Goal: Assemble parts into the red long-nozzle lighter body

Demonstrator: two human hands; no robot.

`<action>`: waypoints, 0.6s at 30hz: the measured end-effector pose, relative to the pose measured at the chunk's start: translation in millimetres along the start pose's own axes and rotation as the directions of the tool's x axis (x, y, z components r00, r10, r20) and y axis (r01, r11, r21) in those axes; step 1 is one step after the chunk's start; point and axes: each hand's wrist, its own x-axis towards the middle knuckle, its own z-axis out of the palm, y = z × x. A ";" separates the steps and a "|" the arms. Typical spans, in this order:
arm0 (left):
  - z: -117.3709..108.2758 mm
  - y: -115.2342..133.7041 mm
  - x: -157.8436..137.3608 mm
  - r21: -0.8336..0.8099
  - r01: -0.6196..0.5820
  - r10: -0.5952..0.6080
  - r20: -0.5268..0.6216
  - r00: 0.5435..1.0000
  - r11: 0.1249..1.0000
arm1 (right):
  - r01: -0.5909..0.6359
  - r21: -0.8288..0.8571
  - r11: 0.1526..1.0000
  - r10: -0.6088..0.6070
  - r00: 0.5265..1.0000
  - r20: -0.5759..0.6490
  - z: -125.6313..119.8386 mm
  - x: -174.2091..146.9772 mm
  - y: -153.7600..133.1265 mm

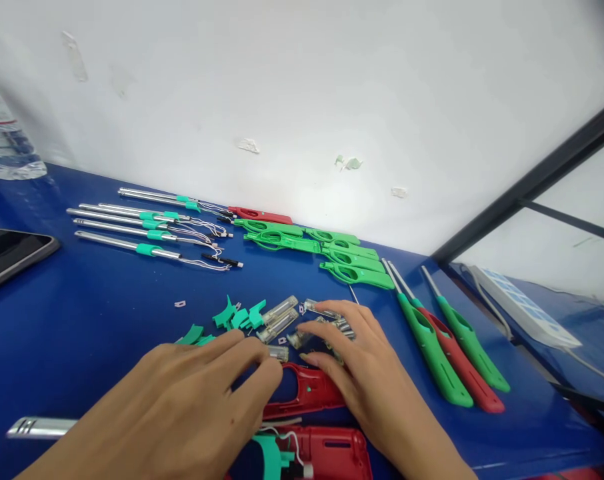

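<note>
My left hand [182, 400] lies palm down on the blue table [82, 313], its fingertips pinching a small clear gas cartridge [279, 353]. My right hand [362, 367] rests fingers spread over a pile of clear cartridges [282, 319], touching one. Between the hands lies a red lighter handle shell [307, 393]. Another red shell [332, 453] with a green trigger part [275, 460] and white wire sits at the near edge. Green trigger pieces [237, 317] lie just beyond my left hand.
Several metal tubes with green collars and wires [147, 230] lie at the back left. Green handle shells [332, 253] and one red shell [259, 215] lie behind. Assembled green and red lighters [447, 347] lie right. A phone [7, 253] and a water bottle [7, 140] are at left.
</note>
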 end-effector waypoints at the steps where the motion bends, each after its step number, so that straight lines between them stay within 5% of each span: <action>1: -1.4 -0.1 1.2 0.000 -0.003 0.003 0.001 1.000 1.000 | 0.013 -0.013 1.000 -0.013 1.000 0.008 -0.7 0.3 0.3; 11: -22.5 4.6 11.5 0.167 -0.019 0.001 0.106 0.994 0.986 | 0.032 0.005 0.999 -0.032 0.999 -0.003 0.8 0.0 1.7; 18: -5.0 -0.5 -5.5 0.072 0.023 -0.024 0.013 1.000 0.997 | 0.113 0.013 0.993 -0.113 0.993 -0.025 -8.5 0.6 0.2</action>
